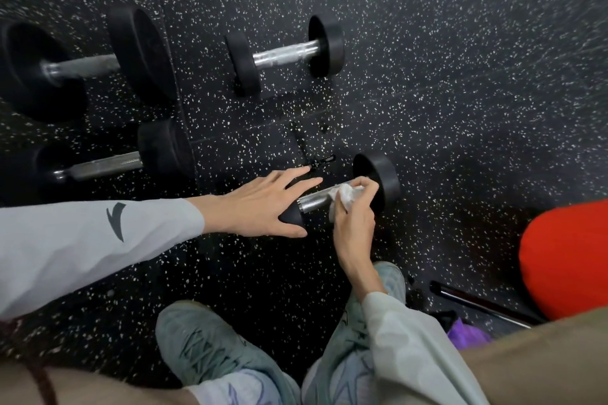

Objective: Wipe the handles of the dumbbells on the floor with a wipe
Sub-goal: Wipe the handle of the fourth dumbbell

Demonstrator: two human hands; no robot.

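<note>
Several black dumbbells with chrome handles lie on the speckled floor. The nearest dumbbell (378,181) is right in front of my feet. My left hand (263,204) rests flat with spread fingers over its left weight end. My right hand (353,217) pinches a white wipe (343,196) wrapped against the right part of its chrome handle (312,202). A small dumbbell (284,54) lies farther off in the middle. A large dumbbell (82,64) lies at the far left, and a medium dumbbell (112,163) sits below it.
My two pale green shoes (204,348) stand just below the near dumbbell. A red padded object (566,256) and a dark metal bar (477,302) lie at the right. A small black clip with a cord (324,161) lies on the floor behind the near dumbbell.
</note>
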